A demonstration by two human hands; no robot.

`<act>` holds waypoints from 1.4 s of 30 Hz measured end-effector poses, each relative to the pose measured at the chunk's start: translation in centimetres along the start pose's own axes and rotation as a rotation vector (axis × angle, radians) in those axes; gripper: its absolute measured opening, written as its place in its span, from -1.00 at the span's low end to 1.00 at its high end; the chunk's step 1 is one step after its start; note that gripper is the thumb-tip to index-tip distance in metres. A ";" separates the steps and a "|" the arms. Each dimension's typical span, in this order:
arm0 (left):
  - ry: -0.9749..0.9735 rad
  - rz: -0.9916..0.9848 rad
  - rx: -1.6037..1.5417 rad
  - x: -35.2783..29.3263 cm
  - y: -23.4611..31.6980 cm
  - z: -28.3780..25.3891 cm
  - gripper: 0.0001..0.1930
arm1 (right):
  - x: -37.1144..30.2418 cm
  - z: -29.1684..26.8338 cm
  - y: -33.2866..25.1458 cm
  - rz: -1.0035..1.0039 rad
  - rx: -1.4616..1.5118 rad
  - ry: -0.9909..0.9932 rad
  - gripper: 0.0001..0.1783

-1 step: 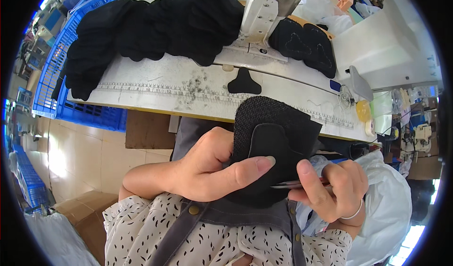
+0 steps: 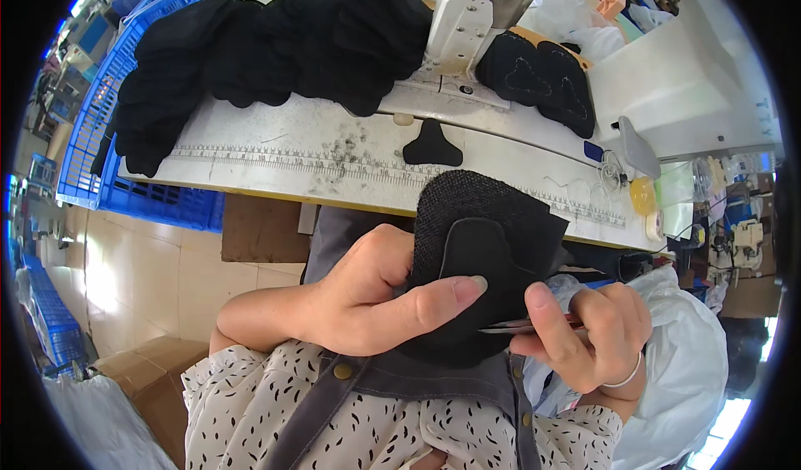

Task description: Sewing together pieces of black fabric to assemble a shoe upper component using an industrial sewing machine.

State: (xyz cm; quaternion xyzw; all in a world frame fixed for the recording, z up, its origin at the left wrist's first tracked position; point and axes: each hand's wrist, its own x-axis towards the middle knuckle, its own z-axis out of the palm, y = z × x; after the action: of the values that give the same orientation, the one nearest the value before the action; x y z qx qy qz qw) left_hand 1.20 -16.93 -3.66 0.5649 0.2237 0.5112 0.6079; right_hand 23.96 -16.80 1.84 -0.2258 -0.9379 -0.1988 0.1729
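My left hand [image 2: 375,295] grips a black fabric piece [image 2: 476,195] in front of my body, its thumb pressed flat on the front and the other fingers hidden behind. The piece has a coarse woven face with rounded corners, and a smooth black shaped patch [image 2: 474,249] lies on it. In my right hand [image 2: 588,332] is a pair of thread snips [image 2: 511,327], held between thumb and fingers. Their pointed metal blades lie against the lower right part of the fabric; a bit of red shows between my fingers. Whether the blades are apart I cannot tell.
Ahead stands a sewing machine [image 2: 471,32] on a white table with a printed ruler strip [image 2: 292,160]. Gathered black fabric [image 2: 275,49] lies left of it, stitched black pieces [image 2: 538,78] right. A small black cutout [image 2: 432,145] lies nearer. A blue basket [image 2: 158,203] is at left.
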 end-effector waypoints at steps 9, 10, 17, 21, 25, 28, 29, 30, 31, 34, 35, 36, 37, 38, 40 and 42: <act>-0.017 -0.071 -0.038 -0.2 -0.3 0.0 -0.69 | -0.2 0.9 0.3 -0.013 -0.011 0.050 -0.64; -0.012 -0.096 -0.035 -0.2 -0.2 0.0 -0.70 | -0.2 1.1 0.3 -0.019 -0.007 0.062 -0.64; -0.050 -0.078 -0.004 0.0 -0.5 0.3 -0.76 | -0.4 3.1 0.5 -0.135 0.006 0.231 -0.73; -0.076 -0.123 -0.017 0.0 -0.6 0.2 -0.78 | -0.7 2.9 0.3 -0.168 -0.018 0.207 -0.71; -0.075 -0.161 -0.091 0.0 -0.4 0.2 -0.80 | -0.6 3.1 0.2 -0.166 0.017 0.214 -0.70; -0.087 -0.161 -0.108 0.1 -0.5 0.2 -0.81 | -0.5 3.3 0.2 -0.148 0.023 0.245 -0.70; -0.098 -0.155 -0.122 0.1 -0.5 0.2 -0.82 | -0.5 3.2 0.2 -0.158 0.040 0.235 -0.70; -0.098 -0.155 -0.122 0.1 -0.6 0.2 -0.82 | -0.4 3.2 0.2 -0.167 0.042 0.238 -0.69; -0.123 -0.152 -0.138 0.1 -0.6 0.1 -0.82 | -0.4 3.2 0.2 -0.168 0.056 0.225 -0.69; -0.156 -0.143 -0.156 0.1 -0.8 0.1 -0.82 | -0.4 3.1 0.2 -0.189 0.063 0.252 -0.70; -0.160 -0.140 -0.157 0.1 -0.8 0.1 -0.82 | -0.4 3.1 0.1 -0.184 0.080 0.248 -0.69; -0.164 -0.137 -0.159 0.1 -0.8 0.2 -0.82 | -0.4 3.1 0.1 -0.179 0.082 0.253 -0.69; -0.161 -0.144 -0.159 0.0 -0.8 0.2 -0.82 | -0.4 3.0 0.1 -0.180 0.095 0.243 -0.69; -0.159 -0.148 -0.160 0.0 -0.8 0.2 -0.82 | -0.4 3.0 0.1 -0.182 0.099 0.237 -0.69; -0.159 -0.161 -0.141 0.0 -0.7 0.2 -0.81 | -0.4 3.0 0.1 -0.184 0.103 0.231 -0.69; -0.160 -0.169 -0.121 0.1 -0.7 0.3 -0.81 | -0.4 2.9 0.1 -0.186 0.097 0.249 -0.70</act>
State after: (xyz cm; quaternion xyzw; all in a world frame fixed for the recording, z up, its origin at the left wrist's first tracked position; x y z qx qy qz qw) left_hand 1.74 -16.83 -4.22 0.5451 0.1900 0.4240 0.6978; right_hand 23.66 -15.56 -0.85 -0.1030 -0.9345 -0.1950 0.2794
